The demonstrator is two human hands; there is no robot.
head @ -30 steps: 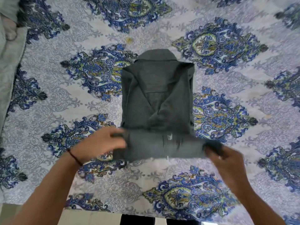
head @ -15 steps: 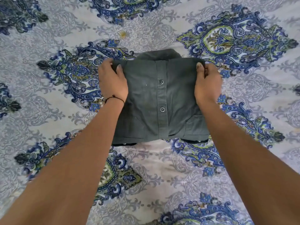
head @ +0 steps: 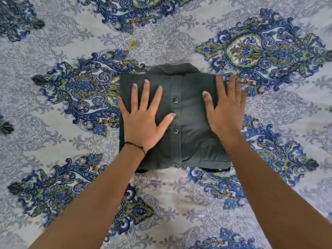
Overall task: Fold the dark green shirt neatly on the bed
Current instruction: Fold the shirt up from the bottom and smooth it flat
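I see the shirt [head: 188,123] lying as a folded, near-square packet on the bed [head: 53,123], directly under both palms. Its button strip runs straight away from me, collar at the far end. My left hand [head: 143,123] lies flat on the left half, fingers spread, gripping nothing; my right hand [head: 226,114] lies flat along the right edge, likewise empty. Both sit equally near. I judge the fold done, with only smoothing outward from the button strip left.

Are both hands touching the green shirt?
Touching. The head view shows the left hand and right hand lying flat, fingers spread, on the folded shirt.
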